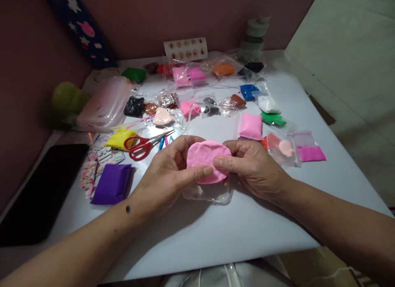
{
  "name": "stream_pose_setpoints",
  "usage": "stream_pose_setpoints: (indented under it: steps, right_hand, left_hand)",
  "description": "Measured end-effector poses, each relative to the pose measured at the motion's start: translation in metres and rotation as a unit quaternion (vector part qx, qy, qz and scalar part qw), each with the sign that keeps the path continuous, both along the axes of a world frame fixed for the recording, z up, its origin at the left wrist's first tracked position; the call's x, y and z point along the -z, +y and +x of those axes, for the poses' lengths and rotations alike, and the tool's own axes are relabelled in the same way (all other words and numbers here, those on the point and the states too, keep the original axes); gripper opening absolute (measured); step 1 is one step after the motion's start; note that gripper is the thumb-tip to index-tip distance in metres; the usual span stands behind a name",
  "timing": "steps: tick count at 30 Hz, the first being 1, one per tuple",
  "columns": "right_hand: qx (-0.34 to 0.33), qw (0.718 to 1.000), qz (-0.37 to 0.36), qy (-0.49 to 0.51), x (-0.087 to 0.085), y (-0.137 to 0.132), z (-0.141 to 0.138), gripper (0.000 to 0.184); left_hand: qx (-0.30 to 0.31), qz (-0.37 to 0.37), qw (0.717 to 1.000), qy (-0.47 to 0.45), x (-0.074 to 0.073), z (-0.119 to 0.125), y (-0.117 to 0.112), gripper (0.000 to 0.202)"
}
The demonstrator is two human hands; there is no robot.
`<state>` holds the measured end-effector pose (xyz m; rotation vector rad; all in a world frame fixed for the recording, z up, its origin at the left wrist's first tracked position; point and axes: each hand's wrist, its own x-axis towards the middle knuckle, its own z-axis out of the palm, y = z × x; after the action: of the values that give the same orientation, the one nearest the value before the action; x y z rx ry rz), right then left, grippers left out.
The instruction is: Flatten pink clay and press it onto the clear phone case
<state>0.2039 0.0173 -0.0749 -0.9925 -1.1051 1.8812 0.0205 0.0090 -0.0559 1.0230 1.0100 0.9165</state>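
Observation:
A flattened, roughly oval piece of pink modelling clay (205, 153) is held up between both hands, its surface dented and uneven. My left hand (173, 165) grips its left side, thumb pressed on the lower face and fingers behind. On the right edge, my right hand (253, 165) pinches it with the thumb on top; the fingers underneath are partly hidden. Below the clay, on the white table, lies a clear phone case (212, 194), partly covered by the hands and clay.
Red-handled scissors (138, 147), a yellow clay piece (121, 139) and a purple packet (111, 184) lie left. A black tablet-like slab (43, 192) rests at the left edge. Several clay packets, including a pink one (250, 126), spread behind. A bottle (254, 38) stands at the back.

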Motion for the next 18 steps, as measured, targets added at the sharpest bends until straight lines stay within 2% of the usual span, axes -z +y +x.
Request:
stream_pose_setpoints:
  steps: [4,9,14,18]
  right_hand:
    - [0.003,0.999,0.038,0.004,0.0028,0.0014,-0.0005,0.016]
    - [0.045,0.998,0.032,0.036,0.0026,0.0024,-0.0019,0.015]
    - [0.070,0.997,0.036,0.000,-0.0008,0.0018,-0.0011,0.015]
    - [0.060,0.996,0.059,-0.024,-0.0018,0.0006,-0.0010,0.014]
  left_hand:
    - [-0.031,0.011,0.999,0.012,-0.0009,-0.0007,0.0012,0.039]
    - [-0.029,0.023,0.999,0.031,0.0021,-0.0027,0.0021,0.037]
    - [-0.017,0.030,0.999,0.038,0.0009,-0.0001,-0.0007,0.037]
    - [-0.046,0.004,0.999,0.008,-0.0019,0.0037,-0.0031,0.037]
